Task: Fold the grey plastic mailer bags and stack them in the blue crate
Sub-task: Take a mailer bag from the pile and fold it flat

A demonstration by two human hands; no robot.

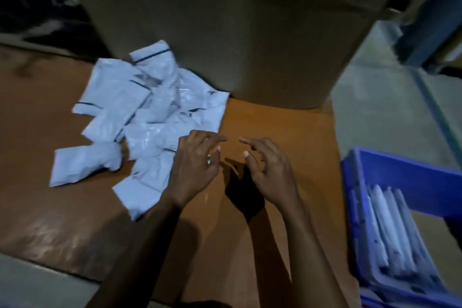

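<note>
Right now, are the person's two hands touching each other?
Apart. The head view shows a strip of bare brown table between the fingertips of the left hand and those of the right hand. Neither hand holds anything.

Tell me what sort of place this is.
Probably a warehouse packing station: a pile of grey mailer bags on a worktable, a cardboard box behind, and a blue crate holding folded ones.

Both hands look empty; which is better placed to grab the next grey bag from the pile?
Probably the left hand: it hovers at the edge of the pile, while the right hand is over bare table.
</note>
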